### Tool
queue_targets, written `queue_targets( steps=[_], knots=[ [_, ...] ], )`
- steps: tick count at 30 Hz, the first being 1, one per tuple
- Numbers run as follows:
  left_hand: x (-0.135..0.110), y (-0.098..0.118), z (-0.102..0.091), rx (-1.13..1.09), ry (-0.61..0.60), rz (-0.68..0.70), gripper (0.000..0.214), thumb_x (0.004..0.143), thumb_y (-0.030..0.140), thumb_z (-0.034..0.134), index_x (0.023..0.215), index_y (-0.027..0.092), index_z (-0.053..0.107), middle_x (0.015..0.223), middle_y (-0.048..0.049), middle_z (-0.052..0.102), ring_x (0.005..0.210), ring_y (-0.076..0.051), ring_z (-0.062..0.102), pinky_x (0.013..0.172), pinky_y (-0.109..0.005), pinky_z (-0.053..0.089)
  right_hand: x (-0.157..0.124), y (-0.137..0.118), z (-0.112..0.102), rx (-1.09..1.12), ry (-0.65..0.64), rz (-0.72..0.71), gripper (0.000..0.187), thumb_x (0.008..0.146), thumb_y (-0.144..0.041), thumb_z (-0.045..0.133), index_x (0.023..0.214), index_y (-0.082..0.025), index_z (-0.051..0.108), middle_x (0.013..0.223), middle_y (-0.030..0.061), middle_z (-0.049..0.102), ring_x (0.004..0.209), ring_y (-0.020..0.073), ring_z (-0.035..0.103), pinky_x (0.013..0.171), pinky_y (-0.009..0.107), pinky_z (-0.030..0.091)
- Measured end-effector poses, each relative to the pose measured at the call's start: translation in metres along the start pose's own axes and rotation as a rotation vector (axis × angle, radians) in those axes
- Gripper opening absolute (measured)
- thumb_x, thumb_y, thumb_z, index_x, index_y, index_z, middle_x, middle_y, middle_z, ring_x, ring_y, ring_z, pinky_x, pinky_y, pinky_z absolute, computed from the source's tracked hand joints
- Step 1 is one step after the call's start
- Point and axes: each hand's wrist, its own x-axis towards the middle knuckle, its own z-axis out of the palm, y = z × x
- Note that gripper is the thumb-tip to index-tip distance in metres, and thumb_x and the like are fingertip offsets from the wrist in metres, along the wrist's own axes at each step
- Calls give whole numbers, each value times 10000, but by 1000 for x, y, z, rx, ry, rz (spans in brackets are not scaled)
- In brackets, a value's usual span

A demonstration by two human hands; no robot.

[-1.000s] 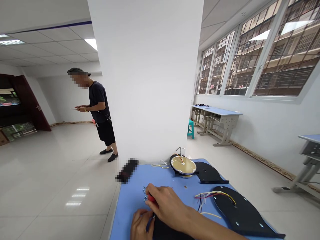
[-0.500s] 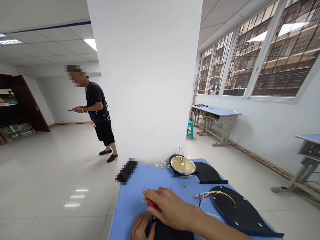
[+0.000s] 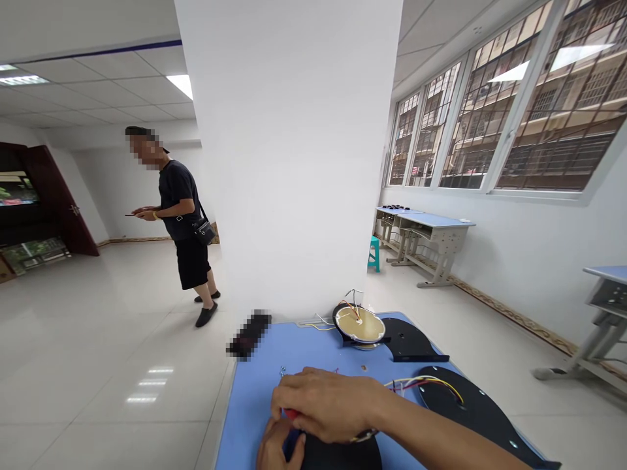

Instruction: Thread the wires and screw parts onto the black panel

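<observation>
In the head view, my right hand [image 3: 329,403] is closed round a red-handled screwdriver [image 3: 292,414]; only a bit of its red handle shows. Beneath that hand lies a black panel [image 3: 340,455] at the bottom edge of the view, partly hidden. My left hand [image 3: 274,447] curls its fingers and thumb at the panel's left corner, close below the screwdriver. A few small silver screws [image 3: 283,371] lie just beyond my right hand on the blue table [image 3: 255,385].
To the right lies another black panel [image 3: 470,408] with coloured wires. Farther back are a round gold plate [image 3: 361,324] with wires and a third black panel [image 3: 409,339]. A blurred dark object [image 3: 249,336] sits at the left edge. A person [image 3: 183,215] stands beyond the white pillar [image 3: 294,163].
My right hand has come down and slightly left, nearer my left hand, with the screwdriver in it. The person in the background has shifted stance a little to the left.
</observation>
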Motion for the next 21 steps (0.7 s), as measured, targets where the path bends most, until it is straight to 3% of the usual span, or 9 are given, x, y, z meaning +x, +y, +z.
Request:
queue_targets(
  steps=[4,8,11,15,18,21],
  knots=[
    [0,4,0,20,-52,-31,286,840,334,500,914,211,747,968,-105,758,954,-262,709,855,-390,574,8,-7,10,-236,47,110,163,922,-261,627,1048,-163,596,990,80,713,840,213,685,765,309,494],
    [1,11,-1,60,-72,-57,253,782,335,588,929,188,733,960,-108,747,962,-275,703,857,-391,571,10,-11,20,-300,142,269,273,943,-369,587,1049,-117,582,913,121,720,776,267,686,733,389,495],
    [2,15,-2,109,-104,-53,301,690,330,701,941,165,726,956,-124,734,956,-304,697,862,-422,565,8,-8,19,-264,177,210,262,936,-333,585,1130,-160,555,1072,109,701,949,253,666,817,367,477],
    [4,12,-5,163,-218,-54,361,692,241,679,1044,176,718,1011,-122,730,991,-297,691,895,-433,558,7,-4,14,-300,104,259,218,981,-306,520,1009,-111,612,815,121,732,743,240,683,795,388,452],
    [4,8,-5,179,-235,-12,334,699,253,682,1024,191,728,988,-112,731,958,-295,692,875,-433,564,6,-3,11,-246,128,189,307,945,-411,568,1093,-142,594,945,120,735,855,253,685,787,365,453],
    [3,6,-3,176,-240,-35,309,682,238,691,984,188,737,964,-110,725,942,-289,690,868,-424,566,7,-3,10,-259,82,103,207,953,-272,542,1124,-163,582,981,95,731,866,226,687,765,332,451]
  ],
)
